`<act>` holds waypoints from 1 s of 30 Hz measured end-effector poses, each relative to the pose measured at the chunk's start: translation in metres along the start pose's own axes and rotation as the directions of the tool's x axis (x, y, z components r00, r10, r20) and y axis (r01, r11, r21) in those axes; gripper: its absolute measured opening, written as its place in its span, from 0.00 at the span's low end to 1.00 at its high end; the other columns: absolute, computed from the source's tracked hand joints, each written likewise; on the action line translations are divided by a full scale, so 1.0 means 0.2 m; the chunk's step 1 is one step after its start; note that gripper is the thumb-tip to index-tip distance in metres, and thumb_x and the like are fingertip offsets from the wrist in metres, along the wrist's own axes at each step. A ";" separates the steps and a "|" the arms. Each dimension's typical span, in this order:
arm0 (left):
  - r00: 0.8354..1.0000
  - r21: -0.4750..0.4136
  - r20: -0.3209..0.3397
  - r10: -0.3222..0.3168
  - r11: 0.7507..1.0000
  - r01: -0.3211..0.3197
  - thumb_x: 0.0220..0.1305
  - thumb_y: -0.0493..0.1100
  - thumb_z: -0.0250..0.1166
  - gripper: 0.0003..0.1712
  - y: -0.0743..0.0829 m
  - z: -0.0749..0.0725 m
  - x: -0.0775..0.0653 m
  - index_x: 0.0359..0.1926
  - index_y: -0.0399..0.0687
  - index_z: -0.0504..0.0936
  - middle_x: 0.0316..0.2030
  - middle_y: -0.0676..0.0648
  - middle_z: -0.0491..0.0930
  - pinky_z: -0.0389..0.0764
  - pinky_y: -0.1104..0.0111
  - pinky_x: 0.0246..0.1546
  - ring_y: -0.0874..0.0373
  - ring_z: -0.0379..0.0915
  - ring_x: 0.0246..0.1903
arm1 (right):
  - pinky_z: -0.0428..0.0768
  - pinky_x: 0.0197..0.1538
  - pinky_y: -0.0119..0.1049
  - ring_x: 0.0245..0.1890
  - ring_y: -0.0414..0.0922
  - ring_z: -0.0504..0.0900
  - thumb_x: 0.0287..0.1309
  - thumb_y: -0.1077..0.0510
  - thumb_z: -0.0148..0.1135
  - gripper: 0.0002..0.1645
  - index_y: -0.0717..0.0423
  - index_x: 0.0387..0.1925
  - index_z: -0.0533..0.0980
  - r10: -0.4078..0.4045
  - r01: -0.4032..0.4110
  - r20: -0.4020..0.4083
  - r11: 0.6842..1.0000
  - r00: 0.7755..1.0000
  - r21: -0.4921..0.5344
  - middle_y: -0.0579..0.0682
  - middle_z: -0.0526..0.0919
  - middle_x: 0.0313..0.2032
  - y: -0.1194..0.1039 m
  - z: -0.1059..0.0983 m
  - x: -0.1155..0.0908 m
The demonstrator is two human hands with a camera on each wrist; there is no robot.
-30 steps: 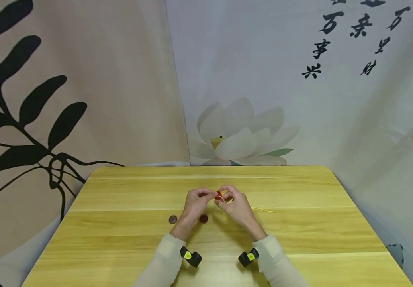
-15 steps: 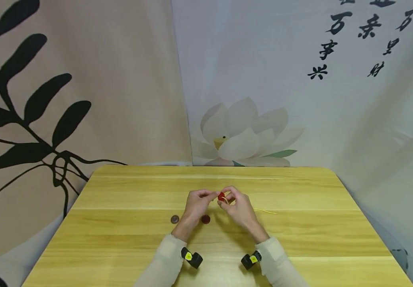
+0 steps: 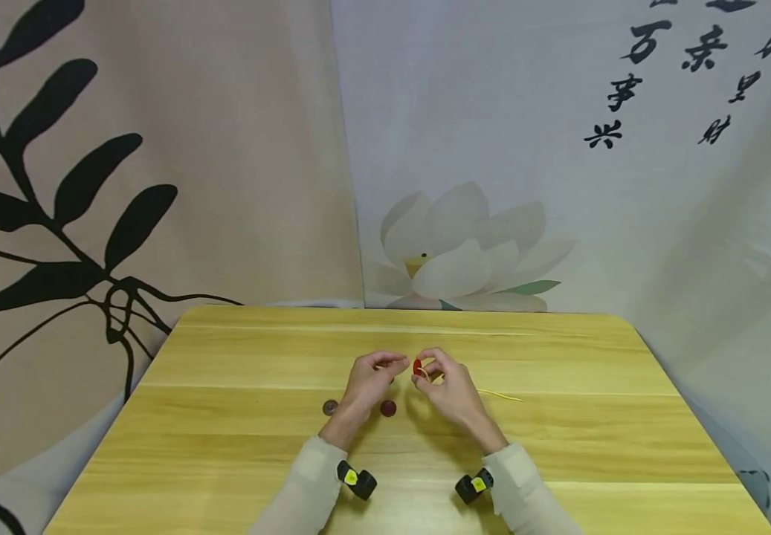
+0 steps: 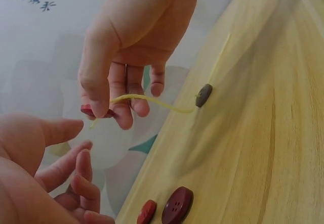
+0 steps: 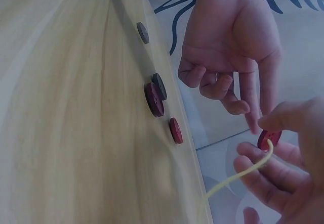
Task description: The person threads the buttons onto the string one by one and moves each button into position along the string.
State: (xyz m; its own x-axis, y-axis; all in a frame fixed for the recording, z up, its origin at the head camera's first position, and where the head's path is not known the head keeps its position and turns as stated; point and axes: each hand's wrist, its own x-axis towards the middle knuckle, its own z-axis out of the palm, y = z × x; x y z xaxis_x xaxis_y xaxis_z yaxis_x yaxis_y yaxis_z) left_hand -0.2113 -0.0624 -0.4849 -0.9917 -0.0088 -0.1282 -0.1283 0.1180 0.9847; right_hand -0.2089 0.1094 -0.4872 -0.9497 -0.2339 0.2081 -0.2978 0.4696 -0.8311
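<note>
My right hand (image 3: 450, 388) pinches a red button (image 5: 262, 139) between thumb and fingertips, raised over the table. Yellow string (image 4: 159, 102) passes through the button, and a short end (image 4: 92, 125) sticks out on the side toward my left hand. Farther along the same string, a grey-brown button (image 4: 203, 95) is threaded on, close over the wood. My left hand (image 3: 369, 380) is beside the red button with nothing held. Its thumb and forefinger stand apart, the other fingers loosely bent, as the left wrist view shows.
On the wooden table (image 3: 224, 446) lie a dark red button (image 3: 388, 408), a grey-brown button (image 3: 329, 407), a smaller red button (image 5: 175, 131) and another dark button (image 5: 159, 86). The string's tail (image 3: 500, 394) runs out rightward. A printed cloth (image 3: 278, 148) hangs behind the table.
My left fingertips have come off the red button, and a gap now separates the hands. The button in my right hand has turned edge-on to the head view, which has shifted slightly.
</note>
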 end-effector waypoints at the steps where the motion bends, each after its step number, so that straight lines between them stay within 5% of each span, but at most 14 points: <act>1: 1.000 0.005 0.005 0.000 1.000 0.000 0.64 0.46 0.68 0.16 0.00 0.00 0.00 0.47 0.40 0.86 0.38 0.46 0.78 0.73 0.68 0.31 0.55 0.72 0.34 | 0.75 0.38 0.39 0.33 0.40 0.80 0.57 0.63 0.69 0.16 0.52 0.47 0.77 0.001 -0.001 0.006 1.000 1.000 0.000 0.41 0.86 0.30 0.00 0.00 0.00; 17: 0.999 0.050 0.037 -0.025 0.998 0.023 0.66 0.49 0.66 0.13 -0.03 0.02 -0.01 0.42 0.45 0.88 0.39 0.48 0.81 0.69 0.65 0.39 0.56 0.69 0.38 | 0.77 0.44 0.44 0.37 0.42 0.81 0.59 0.64 0.66 0.18 0.57 0.52 0.76 0.005 -0.007 0.055 0.999 0.998 0.035 0.46 0.88 0.35 0.01 0.00 -0.01; 30: 0.999 0.032 0.035 -0.007 0.999 0.006 0.66 0.47 0.66 0.13 -0.03 0.04 -0.01 0.42 0.41 0.86 0.38 0.46 0.82 0.70 0.65 0.41 0.55 0.72 0.39 | 0.78 0.36 0.35 0.37 0.44 0.81 0.59 0.64 0.65 0.18 0.56 0.52 0.75 -0.001 -0.002 0.058 0.999 0.998 0.050 0.51 0.88 0.37 0.01 -0.01 -0.02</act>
State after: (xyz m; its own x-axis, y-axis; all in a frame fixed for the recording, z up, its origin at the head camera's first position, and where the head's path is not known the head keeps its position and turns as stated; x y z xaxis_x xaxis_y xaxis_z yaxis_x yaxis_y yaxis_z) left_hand -0.2078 -0.0552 -0.4923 -0.9899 0.0252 -0.1392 -0.1340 0.1495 0.9796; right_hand -0.2069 0.1129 -0.4884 -0.9421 -0.2836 0.1789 -0.2910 0.4266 -0.8563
